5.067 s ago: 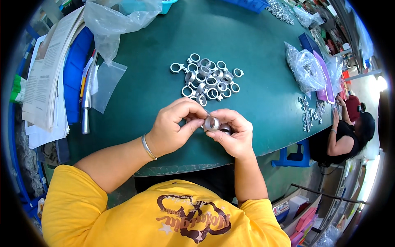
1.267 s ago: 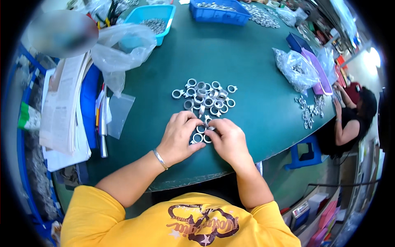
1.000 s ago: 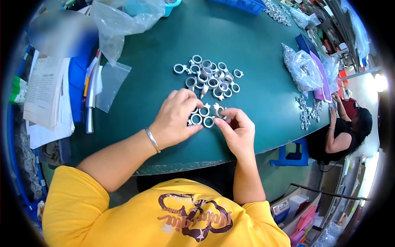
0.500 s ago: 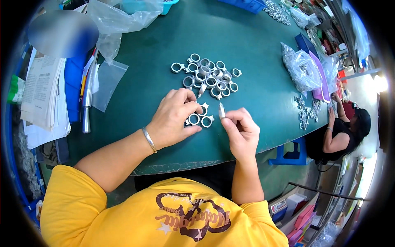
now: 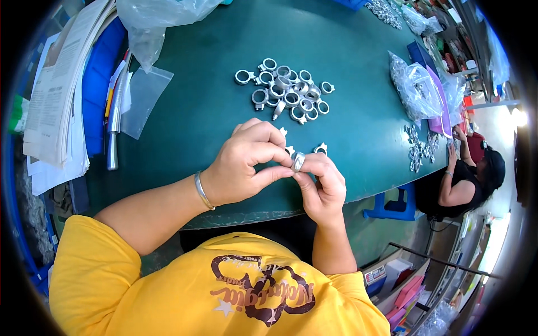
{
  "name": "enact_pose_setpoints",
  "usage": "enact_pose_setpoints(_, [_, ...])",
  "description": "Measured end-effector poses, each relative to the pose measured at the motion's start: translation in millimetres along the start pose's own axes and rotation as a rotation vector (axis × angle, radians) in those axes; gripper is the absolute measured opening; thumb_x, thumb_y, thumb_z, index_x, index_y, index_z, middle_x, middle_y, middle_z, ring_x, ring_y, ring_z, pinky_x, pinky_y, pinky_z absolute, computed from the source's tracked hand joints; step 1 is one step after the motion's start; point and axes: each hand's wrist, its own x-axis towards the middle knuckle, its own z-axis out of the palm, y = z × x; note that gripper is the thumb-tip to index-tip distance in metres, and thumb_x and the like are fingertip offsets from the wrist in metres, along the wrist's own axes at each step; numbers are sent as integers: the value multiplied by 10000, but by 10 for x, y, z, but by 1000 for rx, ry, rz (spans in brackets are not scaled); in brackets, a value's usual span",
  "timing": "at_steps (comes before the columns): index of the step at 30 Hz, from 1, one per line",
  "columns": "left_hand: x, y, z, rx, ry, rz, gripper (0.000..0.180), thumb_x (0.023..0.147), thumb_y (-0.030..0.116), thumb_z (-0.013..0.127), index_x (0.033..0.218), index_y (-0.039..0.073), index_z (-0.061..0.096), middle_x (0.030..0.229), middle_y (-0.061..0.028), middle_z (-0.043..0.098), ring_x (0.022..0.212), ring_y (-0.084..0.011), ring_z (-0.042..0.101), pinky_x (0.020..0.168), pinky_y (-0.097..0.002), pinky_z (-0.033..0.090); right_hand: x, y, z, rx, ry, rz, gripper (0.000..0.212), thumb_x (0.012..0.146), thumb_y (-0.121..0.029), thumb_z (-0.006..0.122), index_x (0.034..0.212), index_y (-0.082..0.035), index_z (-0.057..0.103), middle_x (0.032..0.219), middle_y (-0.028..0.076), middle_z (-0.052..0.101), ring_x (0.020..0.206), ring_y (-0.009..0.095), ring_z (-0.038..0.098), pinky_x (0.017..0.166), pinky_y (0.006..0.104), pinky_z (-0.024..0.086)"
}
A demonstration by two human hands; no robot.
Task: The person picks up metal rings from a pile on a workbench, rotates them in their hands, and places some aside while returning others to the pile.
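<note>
A small silver metal ring point(image 5: 298, 162) is pinched between the thumb and fingers of my right hand point(image 5: 324, 187). My left hand point(image 5: 244, 162) closes its thumb and forefinger on the ring's left side. Just beyond my fingers lie a few more rings; one loose ring point(image 5: 320, 149) shows by my right forefinger, and others are partly hidden behind my left hand. Farther out on the green table point(image 5: 196, 106) sits a loose pile of silver rings point(image 5: 291, 97), each with a small notched tab where its side shows.
Papers point(image 5: 61, 95), a blue tray point(image 5: 96, 101), a tapered metal rod point(image 5: 114, 123) and clear plastic bags point(image 5: 147, 101) lie at the left. On the right are a purple tray point(image 5: 440, 103), a crumpled bag point(image 5: 414, 92) and small metal parts point(image 5: 416, 148). A co-worker point(image 5: 462, 179) sits beyond a blue stool point(image 5: 395, 204).
My hands have come together; the left fingers now meet the ring in my right hand. The ring has turned and come slightly lower. One loose ring now lies beyond my right hand.
</note>
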Motion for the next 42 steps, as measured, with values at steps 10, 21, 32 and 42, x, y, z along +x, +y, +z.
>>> enact_pose_setpoints(10, [17,21,-13,115,-69,107,166,647,62,782,767,96,673,779,-10,578,768,-197,530,755,-321,384,-89,47,-54,529,-66,416,261,974,-142,487,1145,46,544,872,49,589,715,74,533,611,193,427])
enact_pose_setpoints(21, [9,-27,13,9,151,-103,188,685,-50,724,760,54,587,757,-70,588,711,-217,571,626,-308,458,-144,119,-32,1002,81,354,284,827,12,653,1095,23,558,1154,216,584,934,201,616,745,308,560])
enact_pose_setpoints(32, [20,-9,11,-3,167,-152,182,685,-70,720,762,32,591,781,-71,584,699,-160,577,641,-245,460,-254,179,-216,1411,431,652,214,878,66,480,1052,16,593,1069,248,615,895,328,671,673,366,614])
enact_pose_setpoints(42, [-16,4,37,-36,-78,-35,231,704,140,779,870,59,641,811,-65,628,776,-217,598,752,-322,447,-44,-60,47,505,210,609,184,818,111,583,983,57,641,888,88,634,700,108,616,518,195,507])
